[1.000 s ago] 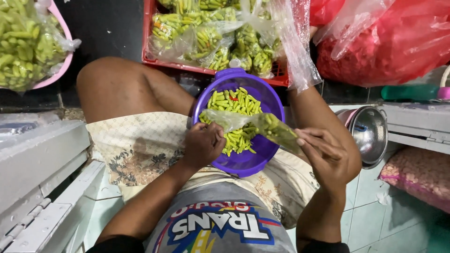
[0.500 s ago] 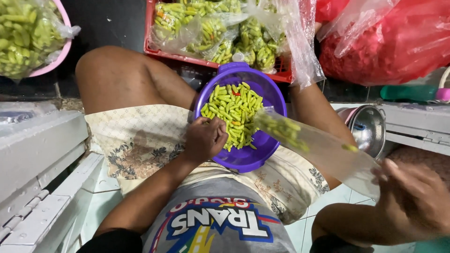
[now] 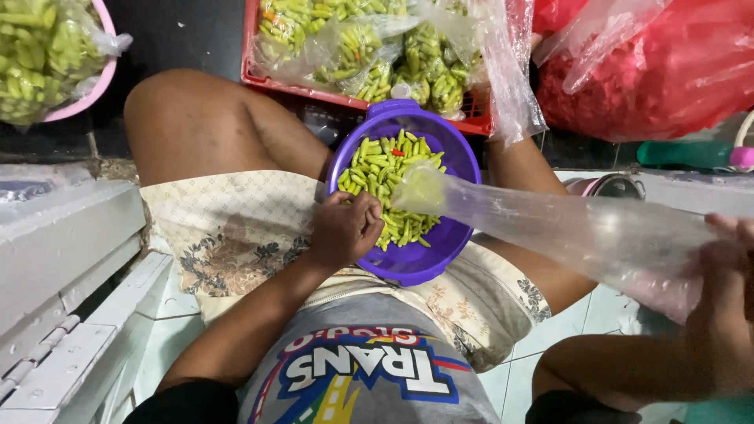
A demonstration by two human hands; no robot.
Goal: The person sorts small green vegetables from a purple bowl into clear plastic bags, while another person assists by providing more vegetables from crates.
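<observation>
While the right hand [image 3: 726, 314] has swung out to the side since a moment ago, it grasps one end of a long clear plastic bag [image 3: 565, 228], now stretched taut, with a few green chilies bunched at its far tip over the purple bowl [image 3: 408, 267]. That bowl rests on the lap, holding loose green chilies [image 3: 385, 169]. Curled into a loose fist, the left hand [image 3: 345, 228] sits at the bowl's near rim among the chilies, seemingly pinching some. Beyond lie a red crate [image 3: 330, 93] and red sack [image 3: 628, 86].

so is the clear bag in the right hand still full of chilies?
No: the clear plastic bag held by the right hand looks emptied, green chilies lying in the purple bowl.
</observation>
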